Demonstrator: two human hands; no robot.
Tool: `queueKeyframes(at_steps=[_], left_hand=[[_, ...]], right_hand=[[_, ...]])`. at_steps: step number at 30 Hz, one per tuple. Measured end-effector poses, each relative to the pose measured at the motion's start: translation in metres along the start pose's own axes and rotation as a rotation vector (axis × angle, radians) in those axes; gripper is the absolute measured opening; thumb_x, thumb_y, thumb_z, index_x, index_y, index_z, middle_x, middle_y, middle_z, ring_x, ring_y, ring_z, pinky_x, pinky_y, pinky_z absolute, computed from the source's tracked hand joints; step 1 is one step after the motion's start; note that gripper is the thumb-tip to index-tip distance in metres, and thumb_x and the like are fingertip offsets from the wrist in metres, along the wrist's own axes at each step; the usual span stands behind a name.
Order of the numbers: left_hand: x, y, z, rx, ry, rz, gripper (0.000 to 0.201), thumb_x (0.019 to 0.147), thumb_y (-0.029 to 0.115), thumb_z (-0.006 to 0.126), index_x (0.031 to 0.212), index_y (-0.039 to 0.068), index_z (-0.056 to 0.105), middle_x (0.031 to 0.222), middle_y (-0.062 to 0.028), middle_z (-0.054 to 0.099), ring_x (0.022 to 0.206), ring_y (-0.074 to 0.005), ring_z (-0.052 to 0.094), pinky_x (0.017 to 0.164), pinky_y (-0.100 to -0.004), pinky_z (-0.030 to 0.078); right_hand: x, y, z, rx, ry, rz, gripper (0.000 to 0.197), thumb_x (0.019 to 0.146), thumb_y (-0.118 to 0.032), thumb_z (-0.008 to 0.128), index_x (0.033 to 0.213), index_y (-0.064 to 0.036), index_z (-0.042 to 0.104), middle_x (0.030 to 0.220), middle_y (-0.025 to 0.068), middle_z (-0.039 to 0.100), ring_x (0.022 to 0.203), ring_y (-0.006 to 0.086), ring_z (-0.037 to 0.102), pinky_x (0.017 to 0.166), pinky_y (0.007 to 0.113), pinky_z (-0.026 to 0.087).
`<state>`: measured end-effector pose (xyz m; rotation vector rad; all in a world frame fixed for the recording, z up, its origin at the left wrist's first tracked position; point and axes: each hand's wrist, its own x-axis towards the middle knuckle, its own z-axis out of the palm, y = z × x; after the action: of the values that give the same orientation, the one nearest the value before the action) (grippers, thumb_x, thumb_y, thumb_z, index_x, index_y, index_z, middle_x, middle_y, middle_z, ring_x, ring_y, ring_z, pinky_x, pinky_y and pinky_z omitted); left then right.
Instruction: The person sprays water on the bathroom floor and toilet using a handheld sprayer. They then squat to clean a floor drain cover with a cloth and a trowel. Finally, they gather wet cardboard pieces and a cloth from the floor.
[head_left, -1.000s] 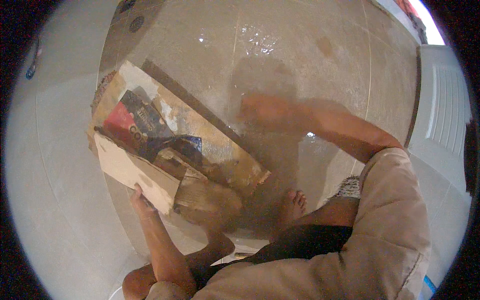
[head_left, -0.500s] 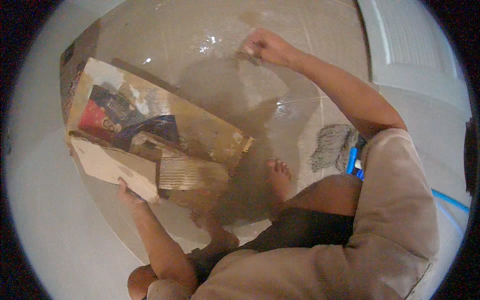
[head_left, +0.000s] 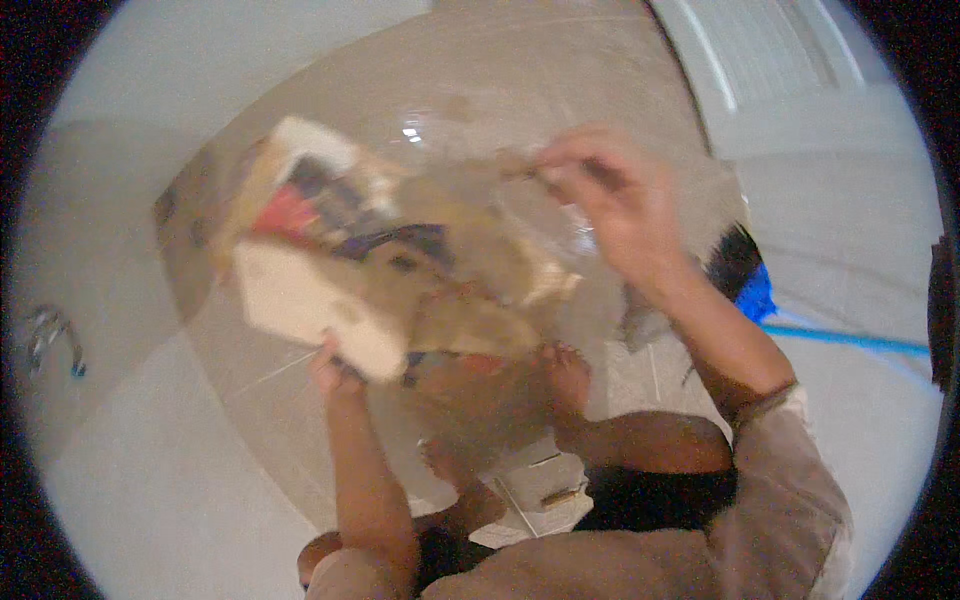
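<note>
Left hand [head_left: 335, 368] gripped the cardboard box [head_left: 390, 270] by its pale flap; right hand [head_left: 610, 200] pinched a small brown scrap [head_left: 515, 165] above it.

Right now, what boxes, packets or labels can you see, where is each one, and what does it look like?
Cardboard box: on the tiled floor, left of centre, open, brown with a pale flap; left hand grips its near edge.
Packets in the box: flat, red and dark blue; blurred, kinds unclear.
Small scrap: brownish, pinched by the right hand above the box.
No signs or screens.
</note>
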<state>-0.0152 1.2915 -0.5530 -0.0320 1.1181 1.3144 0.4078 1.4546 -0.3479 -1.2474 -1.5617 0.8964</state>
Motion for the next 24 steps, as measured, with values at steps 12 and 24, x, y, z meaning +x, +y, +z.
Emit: queueKeyframes(at_steps=[12, 24], left_hand=[[-0.077, 0.062, 0.128, 0.029, 0.006, -0.279, 0.062, 0.091, 0.024, 0.066, 0.145, 0.003, 0.046, 0.14, -0.0163, 0.057, 0.13, -0.0372, 0.056, 0.109, -0.0576, 0.047], [-0.128, 0.146, 0.217, 0.251, 0.017, -0.27, 0.059, 0.097, 0.034, 0.065, 0.147, 0.011, 0.045, 0.142, -0.013, 0.055, 0.127, -0.0354, 0.055, 0.103, -0.0575, 0.049]], right_hand=[[-0.026, -0.216, 0.022, -0.473, -0.043, -0.002, 0.031, 0.087, -0.01, 0.066, 0.118, -0.0074, 0.067, 0.11, 0.0141, 0.068, 0.104, 0.0319, 0.064, 0.095, 0.046, 0.05], [-0.199, -0.121, -0.32, -0.42, 1.348, 1.127, 0.138, 0.074, -0.045, 0.091, 0.157, 0.0112, -0.004, 0.16, 0.0337, 0.027, 0.143, 0.0458, 0.039, 0.119, 0.052, 0.031]])
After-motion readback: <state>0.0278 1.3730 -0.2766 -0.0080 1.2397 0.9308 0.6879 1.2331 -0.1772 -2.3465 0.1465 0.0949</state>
